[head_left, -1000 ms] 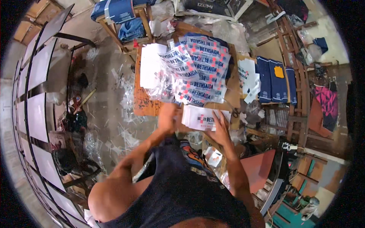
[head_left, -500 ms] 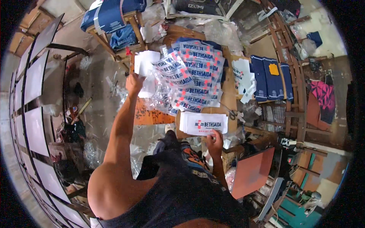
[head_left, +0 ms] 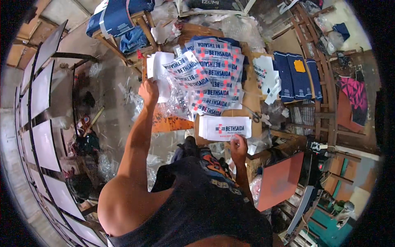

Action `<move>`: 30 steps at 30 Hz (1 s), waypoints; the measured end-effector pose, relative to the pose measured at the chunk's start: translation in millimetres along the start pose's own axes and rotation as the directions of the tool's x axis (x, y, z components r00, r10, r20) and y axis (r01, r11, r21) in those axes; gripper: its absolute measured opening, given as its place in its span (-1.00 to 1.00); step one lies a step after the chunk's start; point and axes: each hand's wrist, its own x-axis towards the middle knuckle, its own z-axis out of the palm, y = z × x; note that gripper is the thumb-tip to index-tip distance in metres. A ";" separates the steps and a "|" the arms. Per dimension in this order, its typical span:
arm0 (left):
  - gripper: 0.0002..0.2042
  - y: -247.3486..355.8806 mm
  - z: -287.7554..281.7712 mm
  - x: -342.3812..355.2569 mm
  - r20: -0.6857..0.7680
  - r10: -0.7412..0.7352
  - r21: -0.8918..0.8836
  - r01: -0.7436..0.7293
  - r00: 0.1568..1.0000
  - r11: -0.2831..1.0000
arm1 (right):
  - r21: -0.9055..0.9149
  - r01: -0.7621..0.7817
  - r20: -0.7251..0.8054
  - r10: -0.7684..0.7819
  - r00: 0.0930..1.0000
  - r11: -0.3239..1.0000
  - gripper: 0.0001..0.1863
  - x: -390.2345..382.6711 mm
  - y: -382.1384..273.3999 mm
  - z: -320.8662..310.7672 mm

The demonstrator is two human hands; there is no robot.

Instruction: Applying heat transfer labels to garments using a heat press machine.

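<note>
Printed sheets (head_left: 212, 128) are lying on the table (head_left: 175, 124) at five o'clock, right hand (head_left: 238, 148) touching them, left hand (head_left: 149, 91) touching white paper (head_left: 163, 91) at nine, both grips unclear. Farther, navy cloth (head_left: 286, 84) is resting at three, a rack (head_left: 43, 144) standing at nine.

Got a navy bundle (head_left: 117, 18) on a wooden stool (head_left: 149, 32), some crumpled blue cloth (head_left: 133, 41) under it. Folded navy pieces (head_left: 298, 88) sit off to the right, yellow-orange scrap (head_left: 299, 66) on top. Pale panels (head_left: 42, 140) line the left side, plus a reddish-brown board (head_left: 284, 181) lower right.
</note>
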 end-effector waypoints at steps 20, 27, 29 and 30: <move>-0.63 -11.9 14.1 -9.9 0.006 0.181 -0.036 -0.180 0.984 0.983 | 0.044 0.015 -0.043 -0.013 0.999 0.999 -0.67 -15.2 -5.4 -3.6; -0.67 -21.0 27.3 -11.2 -0.073 0.305 -0.018 -0.307 0.950 0.952 | 0.059 -0.034 -0.020 0.035 0.999 0.998 -0.69 -18.1 -4.7 -4.2; -0.67 -19.6 27.0 -12.2 -0.043 0.297 -0.028 -0.298 0.954 0.954 | 0.045 -0.012 -0.022 0.013 1.000 0.999 -0.69 -18.7 -5.9 -5.9; -0.67 -19.6 27.0 -12.1 -0.036 0.298 -0.027 -0.299 0.954 0.954 | 0.048 -0.004 -0.024 0.005 1.000 0.999 -0.70 -18.9 -7.5 -7.0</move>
